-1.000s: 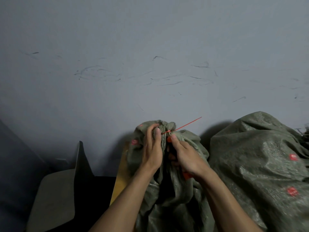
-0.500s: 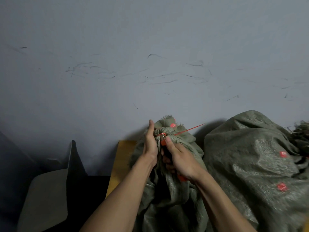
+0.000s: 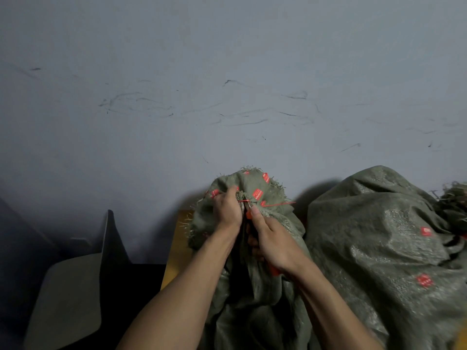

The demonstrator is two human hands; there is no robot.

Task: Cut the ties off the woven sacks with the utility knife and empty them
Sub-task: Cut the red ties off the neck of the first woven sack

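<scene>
A grey-green woven sack (image 3: 255, 286) with small red labels stands in front of me, its frayed neck bunched and bound by a thin red tie (image 3: 274, 204) whose tail points right. My left hand (image 3: 227, 210) grips the gathered neck just left of the tie. My right hand (image 3: 271, 242) holds an orange utility knife (image 3: 249, 213), thumb along its top, with the blade end at the tie. Most of the knife is hidden inside the fist; an orange end shows below the palm.
A second, fuller woven sack (image 3: 384, 248) lies against the first on the right. A yellow board (image 3: 177, 243) stands behind the held sack on the left. A grey chair (image 3: 73, 294) sits at lower left. A scuffed grey wall (image 3: 227, 84) fills the background.
The sack's neck has spread open wider above the tie and more red labels show. My left hand has closed lower round the neck; the knife stays at the tie.
</scene>
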